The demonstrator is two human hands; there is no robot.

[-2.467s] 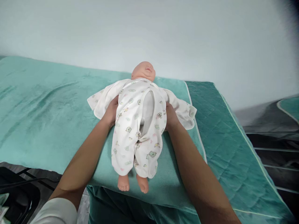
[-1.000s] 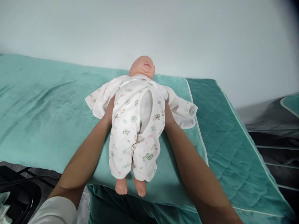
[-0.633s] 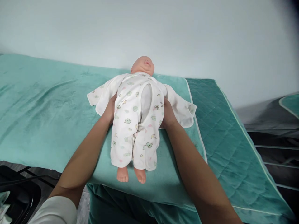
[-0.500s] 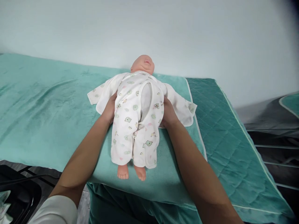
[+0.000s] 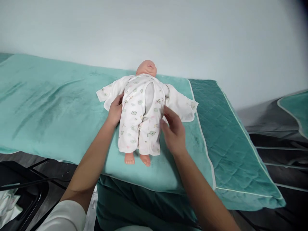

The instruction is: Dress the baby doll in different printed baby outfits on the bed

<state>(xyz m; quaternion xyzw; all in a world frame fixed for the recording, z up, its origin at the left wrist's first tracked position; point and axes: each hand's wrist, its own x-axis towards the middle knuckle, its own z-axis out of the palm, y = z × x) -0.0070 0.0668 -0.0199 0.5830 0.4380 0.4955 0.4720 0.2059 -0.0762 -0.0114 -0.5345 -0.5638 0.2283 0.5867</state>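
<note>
A baby doll [image 5: 146, 67] lies on its back, in a white wrap top [image 5: 179, 104] with its sleeves spread and printed white baby trousers [image 5: 132, 123] pulled high over its torso. An oval opening in the trousers shows white cloth. Its bare feet [image 5: 130, 158] stick out below the trouser legs. My left hand [image 5: 116, 109] is closed against the doll's side at the waist, fingertips partly hidden by the clothes. Beside the trousers' other edge is my right hand [image 5: 173, 128], slightly blurred, its thumb and fingers apart. I cannot tell whether it touches the cloth.
A light green cover [image 5: 57, 122] lies under the doll, over a darker quilted pad [image 5: 223, 138] at the right. A pale wall [image 5: 154, 29] rises behind the bed. At lower left is a black tray or chair [image 5: 31, 189] with crumpled white things [image 5: 9, 205] on it.
My right hand has drawn out from beside the doll's waist and moved toward me, to the trousers' side. My left hand stays at the other side. The view has shifted slightly.
</note>
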